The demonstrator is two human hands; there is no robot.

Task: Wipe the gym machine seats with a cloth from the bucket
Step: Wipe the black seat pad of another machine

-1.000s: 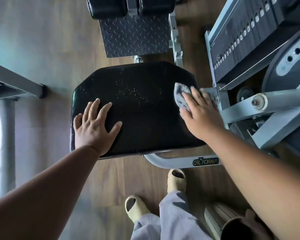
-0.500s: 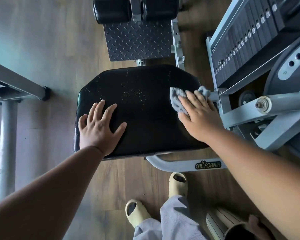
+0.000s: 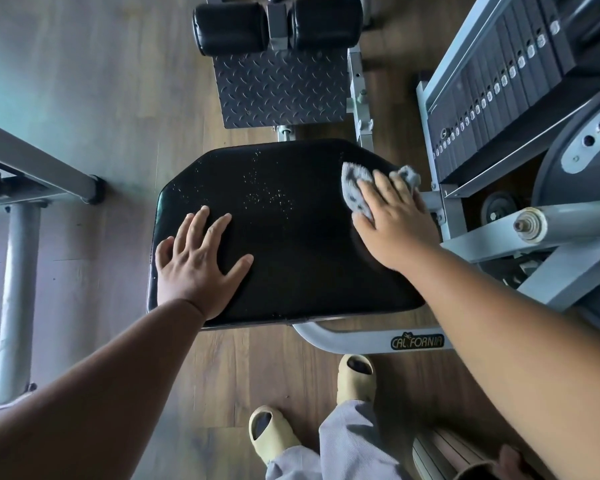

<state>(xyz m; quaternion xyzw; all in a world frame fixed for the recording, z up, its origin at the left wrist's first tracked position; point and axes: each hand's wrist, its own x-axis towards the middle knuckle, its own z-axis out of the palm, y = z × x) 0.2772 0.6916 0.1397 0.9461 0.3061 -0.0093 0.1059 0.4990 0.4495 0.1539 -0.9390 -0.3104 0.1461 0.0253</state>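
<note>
Below the head camera lies a brown wood-plank floor (image 3: 101, 98) with a black padded seat (image 3: 291, 271) on a grey machine frame (image 3: 361, 337) labelled CALIFORNIA. Small pale specks dot the seat's middle. Beyond it sit a checker-plate footrest (image 3: 281, 88) and two black roller pads (image 3: 278, 27); a weight stack (image 3: 499, 88) stands to the right, and grey metal bars (image 3: 18, 289) of another machine to the left. Two tan slip-on shoes (image 3: 271, 433) and pale trouser legs (image 3: 354, 441) show near the bottom edge.

The left hand (image 3: 198, 268) lies flat on the seat's near-left part, grip apart, fingers spread, holding nothing. The right hand (image 3: 395, 220) presses a grey cloth (image 3: 354, 188) onto the seat's far-right corner with straight fingers, cloth edges sticking out past them. Both bare forearms reach forward from the lower corners
</note>
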